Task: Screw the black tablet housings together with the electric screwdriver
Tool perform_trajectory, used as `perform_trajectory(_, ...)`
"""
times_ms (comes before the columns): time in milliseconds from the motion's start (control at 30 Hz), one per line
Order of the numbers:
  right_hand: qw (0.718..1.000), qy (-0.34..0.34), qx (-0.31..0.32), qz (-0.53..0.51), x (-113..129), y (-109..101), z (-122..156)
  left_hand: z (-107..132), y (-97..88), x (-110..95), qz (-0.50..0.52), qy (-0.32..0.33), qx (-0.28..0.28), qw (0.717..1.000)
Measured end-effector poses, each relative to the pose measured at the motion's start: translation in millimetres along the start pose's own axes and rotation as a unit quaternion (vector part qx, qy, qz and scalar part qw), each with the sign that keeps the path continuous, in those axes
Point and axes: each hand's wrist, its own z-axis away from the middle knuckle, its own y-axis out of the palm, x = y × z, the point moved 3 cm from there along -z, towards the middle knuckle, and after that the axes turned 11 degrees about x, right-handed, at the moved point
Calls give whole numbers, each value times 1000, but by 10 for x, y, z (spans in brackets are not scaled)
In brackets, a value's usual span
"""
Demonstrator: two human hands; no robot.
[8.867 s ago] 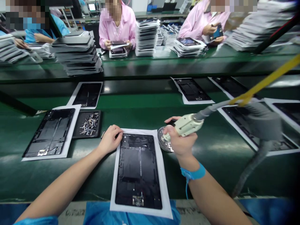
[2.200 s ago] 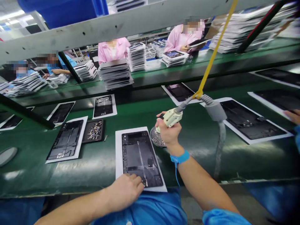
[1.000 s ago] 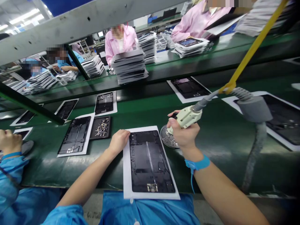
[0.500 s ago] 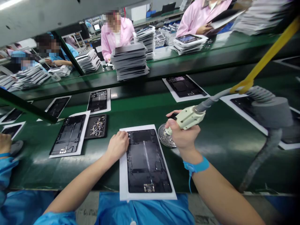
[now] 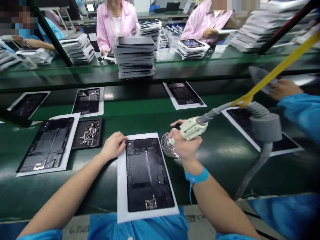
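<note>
A black tablet housing (image 5: 150,175) lies on a white paper sheet (image 5: 122,200) in front of me, its inner side up. My left hand (image 5: 113,145) is closed, fingers curled at the housing's upper left edge; the fingertips are partly hidden. My right hand (image 5: 186,141) grips a pale green electric screwdriver (image 5: 194,128) with a grey cable, held tilted. The tool's front end is at a round perforated metal disc (image 5: 166,146), just right of the housing. The tip itself is hidden by my fingers.
A black tray (image 5: 90,135) of small loose parts sits left, beside another housing (image 5: 50,143) on paper. Several more housings lie further back. A grey flexible hose (image 5: 257,166) rises at right under a yellow strap (image 5: 282,71). A co-worker's hand (image 5: 287,88) reaches in there.
The view has swung right, so things sit further left. A co-worker's blue-sleeved arm holding something translucent has come in at the right. My hands keep the same hold.
</note>
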Motion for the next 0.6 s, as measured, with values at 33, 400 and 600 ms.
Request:
perform_trajectory(33, 1000, -1, -3, 1, 4, -9, 12, 9, 2, -6, 4, 5, 1, 1000)
perform_trajectory(400, 1000, -2, 8, -3, -15, -5, 57, 7, 13, -6, 19, 8, 1, 1000)
perform_trajectory(600, 1000, -2, 3, -9, -10, 2, 59, 7, 8, -11, 24, 19, -9, 1000)
